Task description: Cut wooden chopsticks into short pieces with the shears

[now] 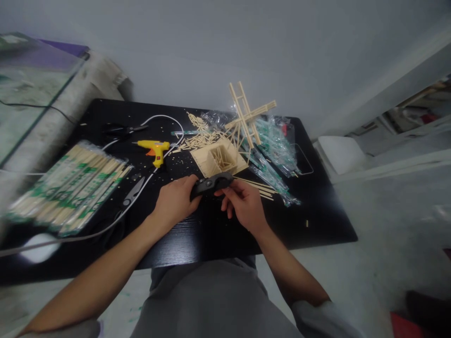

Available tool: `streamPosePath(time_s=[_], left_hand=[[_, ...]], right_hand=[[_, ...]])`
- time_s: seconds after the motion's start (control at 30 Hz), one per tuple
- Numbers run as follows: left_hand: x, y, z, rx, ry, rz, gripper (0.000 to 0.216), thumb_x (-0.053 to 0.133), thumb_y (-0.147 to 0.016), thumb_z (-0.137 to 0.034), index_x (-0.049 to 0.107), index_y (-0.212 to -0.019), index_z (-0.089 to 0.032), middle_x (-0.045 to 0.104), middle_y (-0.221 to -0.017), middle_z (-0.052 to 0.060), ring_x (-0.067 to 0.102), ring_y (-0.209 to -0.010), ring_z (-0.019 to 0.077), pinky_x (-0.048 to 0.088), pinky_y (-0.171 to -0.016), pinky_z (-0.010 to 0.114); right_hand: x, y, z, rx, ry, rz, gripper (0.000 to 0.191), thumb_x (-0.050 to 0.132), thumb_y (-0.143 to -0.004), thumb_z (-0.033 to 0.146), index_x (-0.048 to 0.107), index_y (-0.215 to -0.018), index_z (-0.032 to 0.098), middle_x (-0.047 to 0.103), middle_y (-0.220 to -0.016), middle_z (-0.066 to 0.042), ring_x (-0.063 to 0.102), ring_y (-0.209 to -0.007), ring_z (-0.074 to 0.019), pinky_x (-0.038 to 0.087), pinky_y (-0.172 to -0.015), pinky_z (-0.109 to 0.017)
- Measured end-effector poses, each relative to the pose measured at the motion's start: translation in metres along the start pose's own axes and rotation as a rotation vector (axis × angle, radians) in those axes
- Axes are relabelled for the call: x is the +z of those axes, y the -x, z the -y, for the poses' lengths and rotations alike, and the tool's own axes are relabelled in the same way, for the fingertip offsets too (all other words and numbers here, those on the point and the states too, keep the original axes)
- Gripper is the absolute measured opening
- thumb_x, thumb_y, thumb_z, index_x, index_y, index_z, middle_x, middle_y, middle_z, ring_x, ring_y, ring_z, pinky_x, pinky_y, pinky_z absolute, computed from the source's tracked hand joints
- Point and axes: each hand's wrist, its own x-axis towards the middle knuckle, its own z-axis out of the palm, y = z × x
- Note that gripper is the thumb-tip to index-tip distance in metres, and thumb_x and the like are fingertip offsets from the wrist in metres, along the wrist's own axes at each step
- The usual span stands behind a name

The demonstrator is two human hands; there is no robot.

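Both hands meet over the front middle of a black table [317,220]. My left hand [175,202] is closed around the near end of a black hand tool [211,183], probably a cutter. My right hand [243,203] pinches the tool's other end with thumb and fingers. Just behind the tool stands a small open box built of wooden sticks [219,159]. A windmill-like frame of sticks [248,115] rises behind the box. A few loose sticks [259,187] lie to the right of my right hand.
A yellow glue gun [155,149] with a white cord lies left of the box. Scissors [133,192] and packs of wrapped chopsticks [70,188] lie at the left. Empty green wrappers [275,150] pile at the right. Black pliers [121,129] lie at the back left. My grey-clad lap is below.
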Motion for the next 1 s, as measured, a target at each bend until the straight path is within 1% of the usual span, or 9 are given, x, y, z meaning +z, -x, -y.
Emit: streamPosePath(time_s=[0.07,0.17,0.27,0.37,0.43,0.53,0.73,0.9,1.0], left_hand=[[0.002,-0.002,0.002,-0.01,0.153,-0.022,0.019,0.056,-0.093,-0.035,0.065,-0.096,-0.019,0.072,-0.085,0.005,0.067,-0.076,0.0231,0.038,-0.065,0.031],[0.004,-0.005,0.006,-0.079,0.453,-0.057,0.034,0.054,-0.096,-0.047,0.065,-0.082,-0.018,0.063,-0.067,0.0,0.057,-0.063,0.0162,0.038,-0.062,0.027],[0.006,-0.006,0.006,-0.144,0.736,-0.076,0.041,0.059,-0.092,-0.053,0.068,-0.078,-0.016,0.06,-0.064,-0.001,0.052,-0.06,0.0132,0.038,-0.059,0.025],[0.007,-0.006,0.003,-0.191,0.992,-0.005,0.041,0.069,-0.085,-0.056,0.072,-0.085,-0.015,0.054,-0.058,-0.004,0.045,-0.052,0.0107,0.035,-0.052,0.024],[0.006,-0.004,-0.001,-0.211,1.109,0.067,0.042,0.075,-0.08,-0.055,0.073,-0.089,-0.014,0.049,-0.054,-0.006,0.041,-0.048,0.0091,0.031,-0.048,0.023],[0.002,-0.003,-0.006,-0.196,1.178,0.134,0.04,0.08,-0.076,-0.051,0.075,-0.089,-0.013,0.051,-0.054,-0.006,0.039,-0.047,0.0075,0.028,-0.045,0.022],[0.002,-0.001,-0.005,-0.163,1.223,0.215,0.032,0.086,-0.072,-0.042,0.071,-0.072,-0.014,0.058,-0.056,-0.003,0.043,-0.049,0.0064,0.03,-0.046,0.02],[0.006,-0.002,-0.002,-0.241,1.51,0.351,0.042,0.093,-0.065,-0.045,0.064,-0.069,-0.016,0.044,-0.043,-0.008,0.034,-0.04,0.0048,0.025,-0.042,0.02],[0.004,-0.002,-0.004,-0.256,1.546,0.391,0.044,0.093,-0.065,-0.047,0.061,-0.068,-0.016,0.04,-0.041,-0.009,0.032,-0.039,0.0045,0.025,-0.041,0.02]], right_hand=[[-0.001,0.001,-0.001,0.002,-0.026,0.004,0.028,0.076,-0.087,0.043,0.07,-0.094,0.016,0.078,-0.083,-0.005,0.06,-0.046,-0.0091,0.044,-0.032,-0.016],[-0.002,0.003,-0.004,0.007,-0.059,0.033,0.033,0.076,-0.087,0.043,0.069,-0.108,0.018,0.077,-0.082,-0.003,0.062,-0.046,-0.0099,0.044,-0.032,-0.016],[-0.003,0.006,-0.007,0.008,-0.056,0.088,0.037,0.074,-0.09,0.043,0.067,-0.119,0.021,0.076,-0.084,-0.002,0.064,-0.049,-0.0106,0.046,-0.034,-0.017],[-0.002,0.008,-0.011,0.012,-0.045,0.127,0.032,0.071,-0.092,0.041,0.066,-0.117,0.021,0.075,-0.083,-0.001,0.063,-0.049,-0.0107,0.046,-0.035,-0.018],[0.0,0.01,-0.013,0.027,-0.044,0.135,0.03,0.071,-0.092,0.039,0.063,-0.115,0.022,0.075,-0.081,0.0,0.061,-0.046,-0.0099,0.041,-0.033,-0.017],[0.003,0.013,-0.017,0.053,-0.042,0.14,0.03,0.073,-0.09,0.037,0.056,-0.11,0.022,0.076,-0.08,0.0,0.058,-0.043,-0.0089,0.033,-0.034,-0.016],[0.005,0.015,-0.018,0.08,-0.035,0.173,0.031,0.075,-0.087,0.038,0.052,-0.101,0.022,0.076,-0.077,0.0,0.055,-0.042,-0.0083,0.037,-0.042,-0.02],[0.004,0.014,-0.017,0.087,-0.06,0.222,0.034,0.077,-0.087,0.041,0.051,-0.1,0.023,0.078,-0.078,-0.001,0.053,-0.042,-0.0079,0.036,-0.043,-0.02],[0.004,0.014,-0.018,0.094,-0.08,0.245,0.037,0.079,-0.086,0.043,0.051,-0.1,0.023,0.078,-0.078,-0.001,0.053,-0.043,-0.0078,0.037,-0.043,-0.02]])
